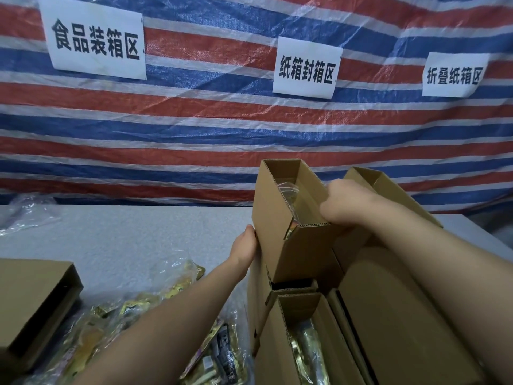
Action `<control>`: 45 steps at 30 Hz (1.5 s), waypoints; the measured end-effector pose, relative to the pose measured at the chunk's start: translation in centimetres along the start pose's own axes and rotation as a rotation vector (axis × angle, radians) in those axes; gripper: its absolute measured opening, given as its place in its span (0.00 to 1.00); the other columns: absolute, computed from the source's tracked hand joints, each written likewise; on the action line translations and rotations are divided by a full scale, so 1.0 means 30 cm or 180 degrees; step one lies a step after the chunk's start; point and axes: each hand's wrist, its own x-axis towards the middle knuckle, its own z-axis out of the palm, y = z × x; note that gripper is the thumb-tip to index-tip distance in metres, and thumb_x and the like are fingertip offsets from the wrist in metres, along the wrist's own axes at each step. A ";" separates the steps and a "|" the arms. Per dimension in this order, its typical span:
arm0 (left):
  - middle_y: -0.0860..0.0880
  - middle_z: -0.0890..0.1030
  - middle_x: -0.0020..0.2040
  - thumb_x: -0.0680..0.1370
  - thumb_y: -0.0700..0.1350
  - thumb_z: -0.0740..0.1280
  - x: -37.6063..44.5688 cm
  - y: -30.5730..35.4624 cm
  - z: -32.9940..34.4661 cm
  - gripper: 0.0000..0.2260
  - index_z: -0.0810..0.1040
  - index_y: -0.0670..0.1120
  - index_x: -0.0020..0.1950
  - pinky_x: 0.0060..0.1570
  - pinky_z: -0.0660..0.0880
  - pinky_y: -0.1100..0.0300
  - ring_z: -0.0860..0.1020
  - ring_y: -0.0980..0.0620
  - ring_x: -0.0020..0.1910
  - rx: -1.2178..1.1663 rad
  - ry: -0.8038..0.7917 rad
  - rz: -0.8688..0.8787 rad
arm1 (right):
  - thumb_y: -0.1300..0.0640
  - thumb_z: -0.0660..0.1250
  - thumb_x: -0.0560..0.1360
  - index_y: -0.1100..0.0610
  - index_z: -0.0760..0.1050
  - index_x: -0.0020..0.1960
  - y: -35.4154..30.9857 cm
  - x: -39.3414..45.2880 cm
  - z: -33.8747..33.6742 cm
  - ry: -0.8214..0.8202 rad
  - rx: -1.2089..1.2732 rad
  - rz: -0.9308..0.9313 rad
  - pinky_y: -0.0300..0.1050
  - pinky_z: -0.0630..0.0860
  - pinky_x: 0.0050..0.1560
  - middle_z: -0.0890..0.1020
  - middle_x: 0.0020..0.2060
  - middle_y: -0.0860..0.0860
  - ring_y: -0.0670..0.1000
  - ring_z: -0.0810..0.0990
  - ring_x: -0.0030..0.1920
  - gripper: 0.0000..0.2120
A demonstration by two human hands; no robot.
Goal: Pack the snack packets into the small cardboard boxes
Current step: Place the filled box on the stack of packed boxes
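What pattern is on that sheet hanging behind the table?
Red, blue and white stripes on the tarpaulin, clearest in the head view.

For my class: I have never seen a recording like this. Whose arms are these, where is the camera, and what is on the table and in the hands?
There is no machine here. A person wears a camera on the head, so the single picture looks forward and down along their own arms. The left hand rests against the side of a small open cardboard box, and the right hand grips its top edge. A clear-wrapped snack packet shows inside. This box sits on top of other boxes; the nearest one also holds a shiny packet. Loose snack packets lie on the grey table, beside another box at far left. Paper signs hang on the striped tarpaulin behind.
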 end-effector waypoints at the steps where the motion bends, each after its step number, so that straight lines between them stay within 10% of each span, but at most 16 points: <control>1: 0.46 0.79 0.60 0.84 0.56 0.45 -0.001 0.009 0.001 0.23 0.76 0.47 0.60 0.56 0.66 0.53 0.75 0.53 0.56 0.0027 -0.0039 -0.0004 | 0.62 0.59 0.79 0.56 0.69 0.47 0.004 0.000 -0.011 -0.0009 0.0030 0.0011 0.38 0.67 0.23 0.76 0.40 0.54 0.50 0.76 0.35 0.03; 13: 0.48 0.69 0.75 0.84 0.60 0.44 -0.031 0.044 0.002 0.26 0.65 0.51 0.76 0.72 0.60 0.48 0.66 0.48 0.74 0.0472 -0.0398 -0.0045 | 0.62 0.61 0.79 0.55 0.70 0.45 0.040 -0.004 -0.029 -0.0332 0.0431 0.0278 0.52 0.84 0.33 0.82 0.42 0.58 0.57 0.86 0.33 0.04; 27: 0.48 0.58 0.80 0.84 0.59 0.43 -0.125 0.074 -0.032 0.26 0.55 0.50 0.80 0.75 0.54 0.49 0.57 0.48 0.78 0.0450 -0.0395 0.0007 | 0.56 0.62 0.79 0.56 0.70 0.43 0.037 0.030 -0.021 0.0108 0.0195 0.0219 0.42 0.77 0.34 0.78 0.41 0.54 0.52 0.80 0.38 0.07; 39: 0.48 0.69 0.74 0.85 0.57 0.44 -0.262 0.035 0.022 0.24 0.59 0.50 0.78 0.74 0.61 0.52 0.67 0.50 0.71 0.0136 -0.0819 0.0157 | 0.62 0.60 0.80 0.60 0.71 0.61 0.034 -0.025 -0.040 0.0088 0.0068 0.0323 0.39 0.75 0.33 0.76 0.54 0.57 0.51 0.78 0.41 0.10; 45: 0.49 0.68 0.74 0.85 0.55 0.45 -0.281 0.050 0.028 0.22 0.60 0.52 0.78 0.71 0.61 0.55 0.67 0.52 0.69 0.0208 -0.0855 0.0236 | 0.59 0.63 0.80 0.56 0.73 0.44 0.061 -0.018 -0.039 0.0340 0.0308 0.0401 0.38 0.68 0.28 0.76 0.37 0.53 0.48 0.76 0.34 0.06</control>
